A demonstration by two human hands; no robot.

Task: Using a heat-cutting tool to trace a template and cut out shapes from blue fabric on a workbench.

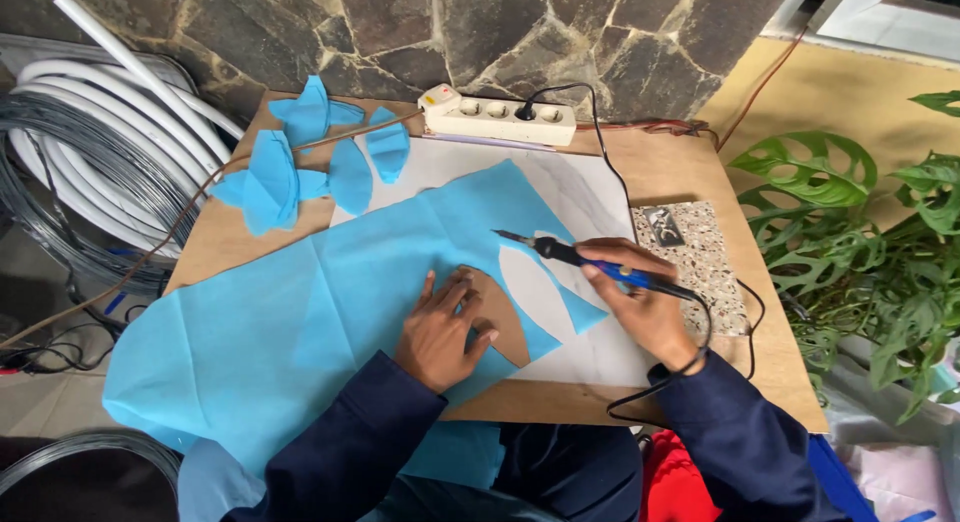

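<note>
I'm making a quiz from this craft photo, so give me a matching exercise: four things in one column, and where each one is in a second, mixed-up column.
Things:
1. soldering iron
2. cardboard template
3. power strip
4. cut blue petals

Places:
A. at the table's back edge, against the stone wall
B. in the right hand
C. piled at the back left of the table
D. under the left hand, on the blue fabric

Pairs: 1-B, 2-D, 3-A, 4-C

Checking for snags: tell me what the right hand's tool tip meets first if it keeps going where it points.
Probably only blue fabric under the soldering iron in the right hand; farther up-left, the cut blue pieces.
</note>
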